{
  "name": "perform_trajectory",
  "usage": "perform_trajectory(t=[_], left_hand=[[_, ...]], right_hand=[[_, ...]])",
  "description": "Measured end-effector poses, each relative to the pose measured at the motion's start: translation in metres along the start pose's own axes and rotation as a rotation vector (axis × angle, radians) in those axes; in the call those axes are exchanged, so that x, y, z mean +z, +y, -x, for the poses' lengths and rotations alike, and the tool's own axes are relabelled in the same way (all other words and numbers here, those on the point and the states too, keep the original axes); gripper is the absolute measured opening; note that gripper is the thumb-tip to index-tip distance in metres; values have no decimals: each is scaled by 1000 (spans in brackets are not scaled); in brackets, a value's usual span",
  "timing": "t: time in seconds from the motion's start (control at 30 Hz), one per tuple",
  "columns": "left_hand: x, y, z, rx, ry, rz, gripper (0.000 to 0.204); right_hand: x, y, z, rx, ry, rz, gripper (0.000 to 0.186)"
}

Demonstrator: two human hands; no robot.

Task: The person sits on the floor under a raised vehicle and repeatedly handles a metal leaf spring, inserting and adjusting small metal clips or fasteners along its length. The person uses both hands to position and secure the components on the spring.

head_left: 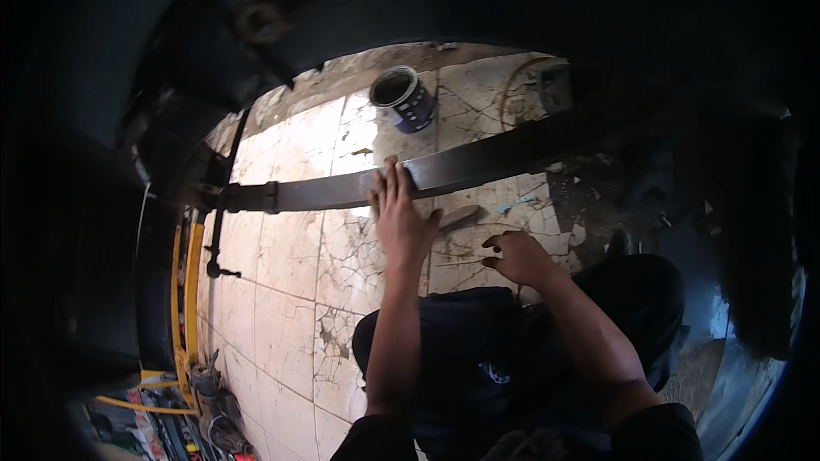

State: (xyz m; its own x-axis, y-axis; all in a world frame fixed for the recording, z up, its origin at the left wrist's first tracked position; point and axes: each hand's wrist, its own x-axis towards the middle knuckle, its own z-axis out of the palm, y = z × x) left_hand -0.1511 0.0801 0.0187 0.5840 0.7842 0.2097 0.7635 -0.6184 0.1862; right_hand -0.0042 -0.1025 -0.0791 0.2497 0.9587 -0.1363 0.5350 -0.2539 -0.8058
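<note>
A long dark metal leaf spring (pixel 337 191) spans the view under a vehicle. My left hand (pixel 401 220) lies on it near the middle, its fingers stretched out across the bar and the thumb out to the side. A dark patch shows beside the fingertips; whether it is shadow or a thing under them I cannot make out. My right hand (pixel 518 258) hangs above my knees, apart from the bar, with fingers loosely bent and spaced and nothing visible in them. Between the hands, a flat greyish-brown piece (pixel 462 217) rests on the floor.
Beyond the bar an open dark tin can (pixel 413 112) stands on the cracked tile floor (pixel 282 290). A thin black rod (pixel 219 230) hangs down at left. Yellow metal bars (pixel 190 290) and assorted tools (pixel 212 405) lie at lower left. Dark vehicle parts enclose the top and right.
</note>
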Motion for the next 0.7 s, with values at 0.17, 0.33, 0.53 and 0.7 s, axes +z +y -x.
perform_trajectory(t=[0.17,0.33,0.53,0.7], left_hand=[[1,-2,-27,43,27,-2,115],[-9,10,30,134,-35,244,112],[5,-6,-12,145,32,122,111],[7,5,-23,65,-9,-28,112]], right_hand=[[7,13,-2,-46,-67,65,38],[-5,6,12,-22,-30,130,41],[1,3,8,-75,-6,95,43],[-5,0,6,-90,-38,62,42]])
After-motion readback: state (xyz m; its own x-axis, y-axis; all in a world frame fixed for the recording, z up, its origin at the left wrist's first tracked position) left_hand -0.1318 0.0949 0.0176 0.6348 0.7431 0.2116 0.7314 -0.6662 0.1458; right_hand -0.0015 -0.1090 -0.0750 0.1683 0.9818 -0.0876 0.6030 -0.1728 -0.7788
